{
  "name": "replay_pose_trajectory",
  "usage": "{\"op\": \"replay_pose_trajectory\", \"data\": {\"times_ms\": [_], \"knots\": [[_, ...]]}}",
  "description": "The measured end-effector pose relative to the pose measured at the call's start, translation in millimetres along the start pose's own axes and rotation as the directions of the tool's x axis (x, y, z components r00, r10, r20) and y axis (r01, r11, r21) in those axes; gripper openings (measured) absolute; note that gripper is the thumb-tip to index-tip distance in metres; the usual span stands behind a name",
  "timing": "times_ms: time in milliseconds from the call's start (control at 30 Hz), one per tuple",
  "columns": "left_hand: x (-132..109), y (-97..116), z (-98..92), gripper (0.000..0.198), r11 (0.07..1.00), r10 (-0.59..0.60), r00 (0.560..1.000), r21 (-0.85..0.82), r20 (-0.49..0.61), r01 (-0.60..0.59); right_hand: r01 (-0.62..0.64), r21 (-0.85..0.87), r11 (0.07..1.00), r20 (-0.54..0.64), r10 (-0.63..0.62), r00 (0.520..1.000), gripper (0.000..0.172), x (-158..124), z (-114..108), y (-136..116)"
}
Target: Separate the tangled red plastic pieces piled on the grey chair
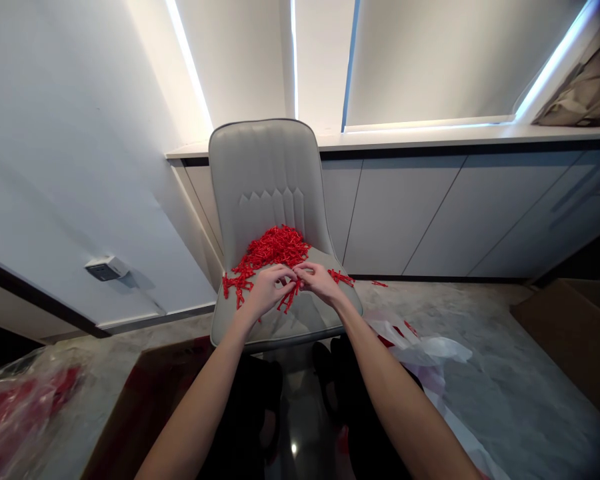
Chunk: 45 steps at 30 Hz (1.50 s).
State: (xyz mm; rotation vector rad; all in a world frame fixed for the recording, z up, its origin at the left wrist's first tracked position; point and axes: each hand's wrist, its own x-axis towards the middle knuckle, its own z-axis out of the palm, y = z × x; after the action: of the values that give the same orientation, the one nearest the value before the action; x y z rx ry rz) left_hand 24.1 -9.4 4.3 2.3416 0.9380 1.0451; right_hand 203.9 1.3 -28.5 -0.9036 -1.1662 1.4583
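Pinching a tangled strand of small red plastic pieces (289,298), the left hand (267,291) and right hand (320,280) meet with fingertips bent together above the seat of a grey padded chair (265,173), so the strand hangs down between them. One heap of the same branching red pieces (273,247) sits on the seat against the backrest, placed within easy reach of both hands; the pieces are too interlocked to count. A few stray red bits (377,283) lie on the marble-patterned floor (480,407). Nearby are one clear plastic bag with red contents (20,413), one white plastic bag (420,350) and one brown cardboard box (575,333).
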Motion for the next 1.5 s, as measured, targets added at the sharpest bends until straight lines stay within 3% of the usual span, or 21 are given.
{"op": "replay_pose_trajectory", "data": {"times_ms": [400,667,833,1000,1067,1233,1500], "knots": [[0.4,2.3,1.7,0.009,0.998,0.006,1.000,0.054,0.024,-0.007,-0.015,-0.026,1.000,0.011,0.016,1.000,0.050,0.8,-3.0,0.5],[-3.4,6.1,10.7,0.010,0.976,-0.184,0.982,-0.112,0.047,0.189,0.007,-0.010,1.000,-0.008,-0.007,1.000,0.047,2.5,-1.7,0.1],[-1.6,6.3,14.0,0.008,0.969,-0.234,0.970,-0.093,-0.072,0.227,0.011,0.038,0.999,-0.050,-0.009,0.999,0.038,2.6,1.7,-1.9],[0.2,-3.7,12.6,0.009,0.962,-0.264,0.945,-0.126,-0.195,0.243,-0.009,0.021,1.000,0.070,0.008,0.997,0.033,-1.0,2.8,-3.4],[-0.2,-6.1,12.2,0.011,0.963,-0.257,0.948,-0.131,-0.189,0.235,0.002,-0.008,1.000,0.089,-0.002,0.996,0.033,-1.4,2.8,-2.1],[-1.3,-1.8,12.2,0.016,0.961,-0.246,0.961,-0.164,-0.129,0.224,0.082,-0.057,0.995,0.006,-0.082,0.997,0.027,1.9,4.0,1.2],[0.6,-7.8,15.3,0.016,0.929,-0.349,0.917,-0.201,-0.194,0.311,0.099,-0.133,0.986,-0.046,-0.106,0.993,0.025,3.4,4.8,1.6]]}}
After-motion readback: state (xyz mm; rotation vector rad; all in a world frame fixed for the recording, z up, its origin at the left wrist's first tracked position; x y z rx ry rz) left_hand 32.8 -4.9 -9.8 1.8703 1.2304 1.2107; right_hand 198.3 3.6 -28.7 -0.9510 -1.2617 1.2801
